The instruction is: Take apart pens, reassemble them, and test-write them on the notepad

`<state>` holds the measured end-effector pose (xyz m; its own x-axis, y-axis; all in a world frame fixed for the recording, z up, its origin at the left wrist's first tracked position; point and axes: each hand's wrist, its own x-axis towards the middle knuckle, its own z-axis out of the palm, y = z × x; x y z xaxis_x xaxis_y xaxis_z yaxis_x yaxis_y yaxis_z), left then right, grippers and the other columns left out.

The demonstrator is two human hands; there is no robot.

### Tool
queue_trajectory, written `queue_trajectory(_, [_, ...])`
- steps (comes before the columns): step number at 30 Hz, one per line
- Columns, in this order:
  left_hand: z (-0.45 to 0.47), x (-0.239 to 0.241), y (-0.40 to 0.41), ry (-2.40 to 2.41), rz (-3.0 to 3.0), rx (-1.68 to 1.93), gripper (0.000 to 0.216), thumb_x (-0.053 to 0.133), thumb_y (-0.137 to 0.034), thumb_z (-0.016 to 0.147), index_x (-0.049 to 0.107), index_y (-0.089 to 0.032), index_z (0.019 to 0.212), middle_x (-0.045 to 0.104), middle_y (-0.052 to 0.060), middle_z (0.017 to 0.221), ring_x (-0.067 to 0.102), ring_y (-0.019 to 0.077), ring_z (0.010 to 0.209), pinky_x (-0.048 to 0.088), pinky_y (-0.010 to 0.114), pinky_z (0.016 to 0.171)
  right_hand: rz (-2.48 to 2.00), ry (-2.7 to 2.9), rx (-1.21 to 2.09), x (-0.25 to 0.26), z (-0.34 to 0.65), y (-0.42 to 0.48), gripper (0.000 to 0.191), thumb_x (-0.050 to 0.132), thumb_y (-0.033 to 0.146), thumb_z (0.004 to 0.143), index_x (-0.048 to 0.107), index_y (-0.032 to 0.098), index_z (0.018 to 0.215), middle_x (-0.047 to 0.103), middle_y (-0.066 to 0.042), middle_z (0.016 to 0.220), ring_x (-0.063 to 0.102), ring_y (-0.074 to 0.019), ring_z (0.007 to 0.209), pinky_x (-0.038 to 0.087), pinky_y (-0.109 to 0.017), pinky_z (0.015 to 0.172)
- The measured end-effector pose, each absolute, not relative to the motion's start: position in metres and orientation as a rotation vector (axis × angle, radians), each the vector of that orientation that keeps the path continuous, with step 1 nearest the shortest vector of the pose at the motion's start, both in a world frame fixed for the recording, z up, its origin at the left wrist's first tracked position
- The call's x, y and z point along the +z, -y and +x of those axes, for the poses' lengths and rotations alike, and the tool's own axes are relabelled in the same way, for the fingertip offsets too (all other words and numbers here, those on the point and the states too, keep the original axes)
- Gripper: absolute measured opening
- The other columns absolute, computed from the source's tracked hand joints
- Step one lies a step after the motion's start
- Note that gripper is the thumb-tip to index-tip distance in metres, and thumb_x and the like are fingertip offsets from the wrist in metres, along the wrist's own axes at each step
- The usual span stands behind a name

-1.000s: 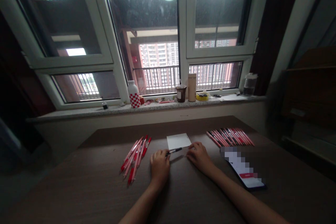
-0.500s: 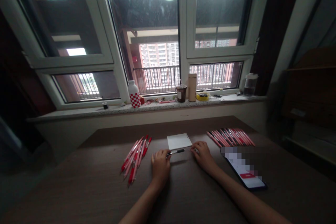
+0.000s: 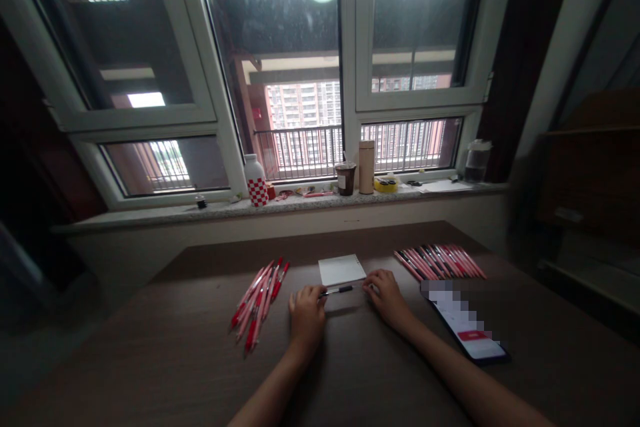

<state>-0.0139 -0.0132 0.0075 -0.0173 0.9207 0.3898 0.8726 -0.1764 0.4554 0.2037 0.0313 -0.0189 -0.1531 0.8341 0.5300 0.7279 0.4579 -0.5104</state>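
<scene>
My left hand [image 3: 307, 315] is closed around one end of a pen [image 3: 340, 291] with a black grip, held sideways just above the table. The pen's free end points right, toward my right hand [image 3: 383, 292]. My right fingertips are pinched together just past that end; whatever lies between them is too small to make out. Behind the pen is a small white pad of paper [image 3: 341, 269] on the table. Left of my left hand lies a loose pile of pink and red pens [image 3: 260, 303]. A neat row of pink, red and black pens [image 3: 440, 261] lies beyond my right hand.
A phone [image 3: 470, 328] with a lit screen lies right of my right forearm on the brown table [image 3: 200, 373]. Along the windowsill stand a checkered bottle [image 3: 257, 181], a drink cup [image 3: 345, 179], a tan flask [image 3: 367, 168], yellow tape [image 3: 385, 185] and a clear jug [image 3: 477, 161].
Hardly anything differs. Both hands keep nearly the same place, and the pen's free end has shifted very slightly. The pens, pad and phone have stayed put.
</scene>
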Motion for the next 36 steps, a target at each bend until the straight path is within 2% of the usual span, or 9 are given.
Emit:
queue_trajectory(24, [-0.0128, 0.0078, 0.0133, -1.949, 2.159, 0.923, 0.025, 0.046, -0.018, 0.086, 0.064, -0.027, 0.101, 0.065, 0.002, 0.103, 0.053, 0.0193, 0.103, 0.024, 0.042, 0.104, -1.250, 1.946, 0.189, -0.0115, 0.2016, -0.0245, 0.012, 0.054, 0.016, 0.084, 0.065, 0.021, 0.084, 0.058, -0.008, 0.097, 0.048, -0.0236, 0.100, 0.040, -0.039, 0.089])
queue_trajectory(36, [-0.0120, 0.0066, 0.0131, -1.915, 2.183, 0.914, 0.025, 0.046, -0.019, 0.087, 0.064, -0.028, 0.102, 0.065, 0.002, 0.103, 0.054, 0.0194, 0.105, 0.019, 0.048, 0.108, -1.152, 1.946, 0.204, -0.0131, 0.2013, -0.0248, 0.011, 0.055, 0.016, 0.084, 0.065, 0.021, 0.086, 0.057, -0.007, 0.098, 0.048, -0.0226, 0.100, 0.040, -0.038, 0.089])
